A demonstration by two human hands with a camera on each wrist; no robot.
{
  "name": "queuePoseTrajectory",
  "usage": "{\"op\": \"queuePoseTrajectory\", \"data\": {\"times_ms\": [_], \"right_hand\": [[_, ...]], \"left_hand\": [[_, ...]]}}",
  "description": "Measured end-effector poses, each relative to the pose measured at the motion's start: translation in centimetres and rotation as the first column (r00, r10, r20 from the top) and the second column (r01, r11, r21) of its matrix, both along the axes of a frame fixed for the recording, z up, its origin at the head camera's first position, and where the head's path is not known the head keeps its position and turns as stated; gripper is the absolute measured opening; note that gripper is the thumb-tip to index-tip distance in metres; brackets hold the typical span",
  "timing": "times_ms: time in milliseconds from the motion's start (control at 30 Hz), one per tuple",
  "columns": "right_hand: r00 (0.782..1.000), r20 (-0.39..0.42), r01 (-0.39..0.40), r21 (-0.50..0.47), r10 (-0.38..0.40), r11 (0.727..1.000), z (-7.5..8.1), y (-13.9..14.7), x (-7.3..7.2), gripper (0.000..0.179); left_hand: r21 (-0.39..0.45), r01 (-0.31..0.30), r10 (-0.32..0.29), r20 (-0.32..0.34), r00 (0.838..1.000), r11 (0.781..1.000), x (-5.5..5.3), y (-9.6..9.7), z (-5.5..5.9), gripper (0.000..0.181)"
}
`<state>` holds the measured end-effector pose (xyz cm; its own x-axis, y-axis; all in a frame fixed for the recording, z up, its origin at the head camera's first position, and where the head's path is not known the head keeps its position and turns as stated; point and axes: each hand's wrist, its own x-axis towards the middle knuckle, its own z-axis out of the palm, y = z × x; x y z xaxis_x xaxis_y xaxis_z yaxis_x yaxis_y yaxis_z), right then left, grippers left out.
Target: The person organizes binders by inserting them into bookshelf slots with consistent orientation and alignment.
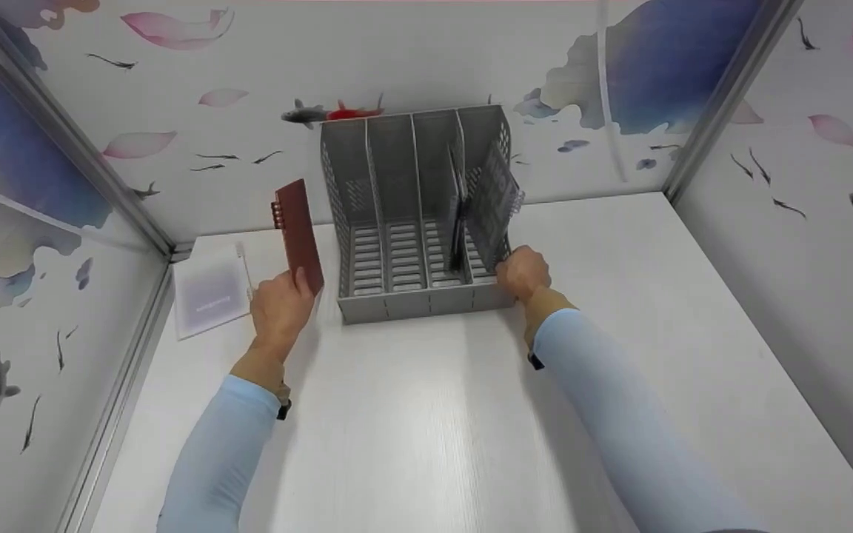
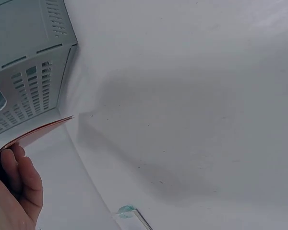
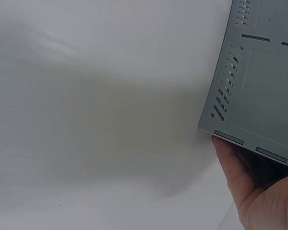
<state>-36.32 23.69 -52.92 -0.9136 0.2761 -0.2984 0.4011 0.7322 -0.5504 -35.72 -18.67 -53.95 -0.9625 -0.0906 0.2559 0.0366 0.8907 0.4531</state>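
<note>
My left hand (image 1: 281, 311) grips a reddish-brown spiral notebook (image 1: 299, 233) by its lower end, upright just left of a grey file organizer (image 1: 384, 307). In the left wrist view the notebook (image 2: 41, 130) shows edge-on above the curled fingers. My right hand (image 1: 524, 274) holds the organizer's front right corner; in the right wrist view the fingers go round the edge of its side wall (image 3: 269, 96) and are partly hidden. Inside the organizer, a dark notebook (image 1: 456, 229) stands in the third compartment from the left, and a grey spiral notebook (image 1: 493, 207) leans in the rightmost one.
A pale notebook (image 1: 210, 292) with a lilac patch lies flat on the white table (image 1: 412, 429), at its left edge. A thin pale stick-like item (image 1: 244, 266) lies beside it. Printed panels (image 1: 426, 52) wall the table at back and sides.
</note>
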Motion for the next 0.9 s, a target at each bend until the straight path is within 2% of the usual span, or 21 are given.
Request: {"op": "queuePoseTrajectory", "data": {"times_ms": [533,900], "right_hand": [[1.0,0.007,0.007,-0.002,-0.007,1.0,0.1,0.1,0.0,0.041],[1.0,0.025,0.017,-0.003,-0.017,1.0,-0.1,0.0,-0.4,0.035]], "left_hand": [[-0.105,0.072,-0.075,-0.025,0.997,0.992,1.5,1.2,0.4,0.057],[-0.185,0.064,-0.092,-0.144,0.985,0.981,2.6,1.9,1.2,0.058]]}}
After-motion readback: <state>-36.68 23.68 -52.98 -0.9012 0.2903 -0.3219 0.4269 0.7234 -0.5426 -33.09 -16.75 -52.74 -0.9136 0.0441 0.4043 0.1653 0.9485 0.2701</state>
